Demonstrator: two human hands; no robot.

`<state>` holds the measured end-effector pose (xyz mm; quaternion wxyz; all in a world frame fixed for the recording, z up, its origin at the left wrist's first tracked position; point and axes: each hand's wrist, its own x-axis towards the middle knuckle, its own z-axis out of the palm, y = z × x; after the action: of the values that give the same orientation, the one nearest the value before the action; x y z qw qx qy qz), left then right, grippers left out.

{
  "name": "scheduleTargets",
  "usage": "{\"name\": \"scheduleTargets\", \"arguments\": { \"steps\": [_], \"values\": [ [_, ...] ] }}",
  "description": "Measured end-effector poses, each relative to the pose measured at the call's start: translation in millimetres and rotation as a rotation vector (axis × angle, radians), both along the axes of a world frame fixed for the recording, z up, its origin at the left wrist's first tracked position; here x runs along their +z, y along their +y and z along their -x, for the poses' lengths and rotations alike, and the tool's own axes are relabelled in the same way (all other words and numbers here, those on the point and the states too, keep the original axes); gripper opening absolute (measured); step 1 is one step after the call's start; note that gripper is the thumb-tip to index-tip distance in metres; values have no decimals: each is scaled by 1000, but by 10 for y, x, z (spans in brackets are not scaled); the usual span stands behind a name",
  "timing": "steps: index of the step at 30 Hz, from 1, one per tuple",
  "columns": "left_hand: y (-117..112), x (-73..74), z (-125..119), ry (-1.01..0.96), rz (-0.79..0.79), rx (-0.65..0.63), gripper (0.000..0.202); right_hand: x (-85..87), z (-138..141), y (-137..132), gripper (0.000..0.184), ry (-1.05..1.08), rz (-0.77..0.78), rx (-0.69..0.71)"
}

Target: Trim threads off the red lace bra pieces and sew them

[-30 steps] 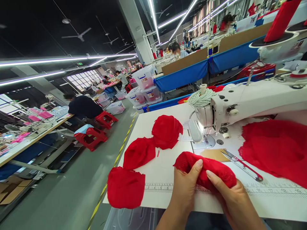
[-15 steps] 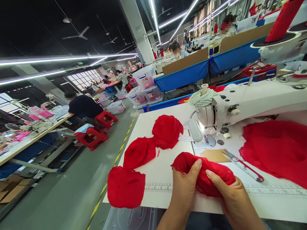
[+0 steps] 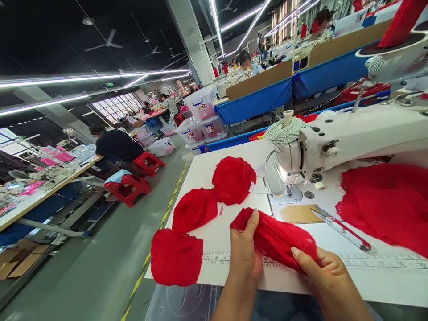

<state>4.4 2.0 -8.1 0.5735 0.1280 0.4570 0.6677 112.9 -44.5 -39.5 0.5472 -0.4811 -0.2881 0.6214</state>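
Between my two hands a piece of red lace fabric (image 3: 282, 236) is stretched out above the front of the white sewing table (image 3: 230, 272). My left hand (image 3: 245, 249) pinches its left end, thumb on top. At the right end, my right hand (image 3: 314, 267) grips it with the thumb on top and the fingers behind, partly hidden. Three red fabric pieces lie to the left: a round stack (image 3: 233, 180), a folded piece (image 3: 194, 209) and a squarish one (image 3: 177, 257). Thread snips (image 3: 344, 229) with red handles lie right of my hands.
A white sewing machine (image 3: 351, 138) stands at the right, a cord coil (image 3: 286, 131) on its head. More red fabric (image 3: 384, 205) lies beside it. A printed ruler (image 3: 384, 263) runs along the front edge. Plastic boxes (image 3: 200, 104), red stools (image 3: 129, 187) and seated people are farther off.
My hands have moved apart, pulling the bunched red lace fabric into a longer, flatter stretch. My left hand has shifted left and slightly up. The camera view has shifted slightly.
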Motion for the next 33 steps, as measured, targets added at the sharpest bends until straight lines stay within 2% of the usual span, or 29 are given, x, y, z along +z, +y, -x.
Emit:
{"name": "scheduleTargets", "arguments": {
  "steps": [3, 10, 13, 17, 23, 27, 31, 33],
  "values": [
    [20, 14, 21, -31, 18, 21, 33, 42, -26, -3, 31, 158, 58, 47],
    [51, -14, 74, -82, 69, 84, 28, 41, -71, -13, 35, 201, 76, 69],
    [59, -22, 95, -119, 116, 144, 20, -6, -86, -25, 31, 167, 101, 76],
    [56, -11, 123, -130, 131, 160, 11, -51, -111, -43, 28, 68, 85, 87],
    [52, 2, 126, -156, 124, 131, 15, -28, -104, -49, 29, 94, 107, 61],
    [15, 5, 94, -211, 130, 10, 20, -20, -122, -23, 37, 36, 52, 103],
    [-74, -31, 70, -337, 143, -347, 38, -40, -167, 6, 42, -45, -10, 125],
    [-109, -56, 58, -345, 135, -430, 42, -46, -174, 11, 42, -54, -22, 130]
  ]
}}
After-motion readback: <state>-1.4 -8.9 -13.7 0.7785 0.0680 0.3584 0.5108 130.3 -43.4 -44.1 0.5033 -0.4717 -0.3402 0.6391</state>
